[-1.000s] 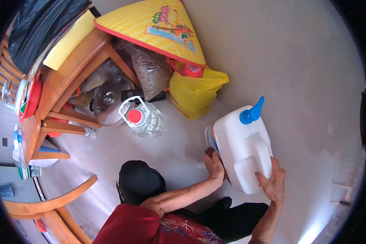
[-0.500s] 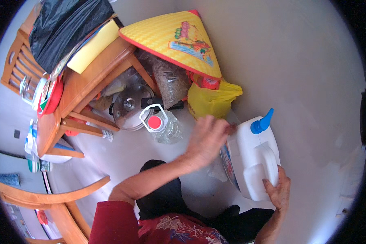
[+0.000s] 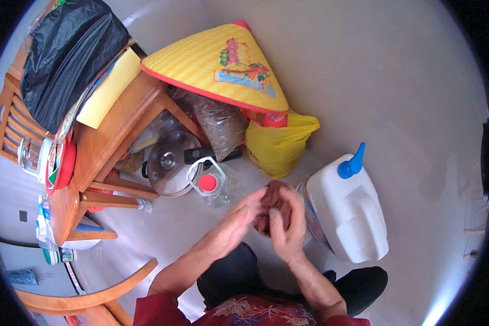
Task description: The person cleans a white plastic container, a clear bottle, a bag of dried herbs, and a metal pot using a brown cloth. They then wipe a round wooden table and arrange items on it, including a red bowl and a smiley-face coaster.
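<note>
My right hand (image 3: 289, 225) is closed on a crumpled reddish-brown thing (image 3: 270, 204), perhaps a rag, with the thumb pressed across its front. Against its left side is my left hand (image 3: 234, 229), fingers stretched out and slightly blurred, the tips at its edge. Just right of both hands stands a large white jug (image 3: 337, 195) with a moulded handle and a blue spout (image 3: 352, 163); neither hand touches it. A clear plastic bottle (image 3: 225, 193) with a red cap and white carry handle stands beyond my left hand.
A yellow plastic bag (image 3: 280, 144) and a cone-shaped yellow hat (image 3: 217, 70) are at the back. Under the wooden bench (image 3: 119, 117) sits a pot with a glass lid (image 3: 171, 163). A curved chair back (image 3: 92, 282) is at lower left.
My right hand has let go of the white jug's handle and come left to the brown thing. My left hand has drawn back from beside the jug toward me.
</note>
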Action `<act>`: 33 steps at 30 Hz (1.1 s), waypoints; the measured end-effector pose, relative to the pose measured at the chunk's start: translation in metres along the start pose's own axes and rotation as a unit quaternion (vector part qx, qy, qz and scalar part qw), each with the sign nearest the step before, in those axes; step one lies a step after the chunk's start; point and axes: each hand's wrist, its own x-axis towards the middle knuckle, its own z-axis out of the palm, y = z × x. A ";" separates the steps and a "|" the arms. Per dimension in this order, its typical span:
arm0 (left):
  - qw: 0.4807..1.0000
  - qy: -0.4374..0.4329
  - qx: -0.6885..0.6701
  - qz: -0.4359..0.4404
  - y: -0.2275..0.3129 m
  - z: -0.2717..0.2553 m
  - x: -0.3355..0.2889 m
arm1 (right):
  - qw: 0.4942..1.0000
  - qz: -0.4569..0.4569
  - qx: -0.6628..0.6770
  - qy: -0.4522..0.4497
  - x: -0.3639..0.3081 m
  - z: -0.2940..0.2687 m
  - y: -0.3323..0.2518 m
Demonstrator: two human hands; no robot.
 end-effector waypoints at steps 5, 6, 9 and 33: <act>0.814 0.431 0.356 0.159 0.005 -0.105 -0.031 | 0.944 0.232 0.230 0.051 0.043 0.034 0.007; 0.813 0.441 0.352 0.142 -0.006 -0.132 -0.039 | 0.948 0.189 0.253 0.035 0.046 0.049 0.019; 0.830 0.372 0.411 0.060 -0.025 -0.146 -0.030 | 0.993 0.093 0.007 -0.071 0.040 0.090 0.080; 0.807 0.259 0.519 0.114 -0.076 -0.173 -0.011 | 0.989 0.128 -0.022 -0.078 -0.015 0.087 0.108</act>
